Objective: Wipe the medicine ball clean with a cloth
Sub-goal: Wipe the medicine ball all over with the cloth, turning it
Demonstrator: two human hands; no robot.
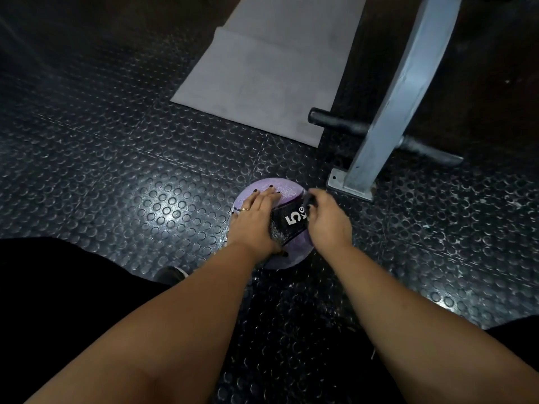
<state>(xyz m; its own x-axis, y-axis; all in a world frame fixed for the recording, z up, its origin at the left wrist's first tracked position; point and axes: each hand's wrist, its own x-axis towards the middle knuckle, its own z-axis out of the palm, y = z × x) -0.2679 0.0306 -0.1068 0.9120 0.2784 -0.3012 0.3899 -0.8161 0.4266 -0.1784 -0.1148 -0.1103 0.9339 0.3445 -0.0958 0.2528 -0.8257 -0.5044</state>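
A purple medicine ball (287,188) with a black band marked "5 KG" lies on the studded black rubber floor. My left hand (256,220) presses flat on the ball's left top, fingers straight and spread toward the far side. My right hand (328,220) is on the ball's right side with its fingers curled. They pinch a small dark cloth (308,199) against the upper right of the ball; little of the cloth shows. My hands cover the ball's near part.
A grey metal post (399,91) with a bolted base plate (350,185) stands just right of the ball, and a black bar (338,122) runs through it. A grey mat (262,77) lies beyond. My dark trouser leg and a shoe (170,274) are at the left.
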